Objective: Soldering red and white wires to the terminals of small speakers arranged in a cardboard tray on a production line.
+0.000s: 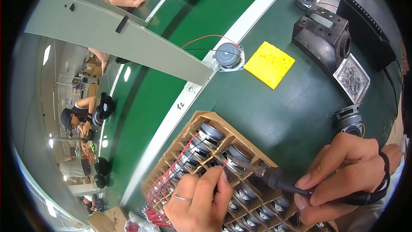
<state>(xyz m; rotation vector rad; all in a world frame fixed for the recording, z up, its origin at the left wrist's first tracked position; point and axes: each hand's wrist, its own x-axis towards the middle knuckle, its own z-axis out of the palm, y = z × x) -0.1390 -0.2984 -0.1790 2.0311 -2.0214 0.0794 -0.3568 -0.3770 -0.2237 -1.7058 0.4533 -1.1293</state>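
My left hand (199, 202) pinches a thin red wire (225, 164) between thumb and fingertips, its end at a speaker's terminal. In my right hand (347, 178) is a black soldering iron (281, 180), held like a pen, its tip reaching the same round speaker (236, 152). That speaker stands on edge in a cell of a divided cardboard box (253, 145). Several other speakers fill the cells around it, and those along the left side have red and black wires attached. A bundle of red wires (156, 217) lies left of my left hand.
A yellow sponge (270, 64) and a wired speaker (228, 55) lie beyond the box. At right are a metal iron stand (322, 36), a small tray (352, 77), a black unit (365, 25) and speakers (349, 118). A metal post (128, 41) crosses the green conveyor (139, 107); other people work beyond.
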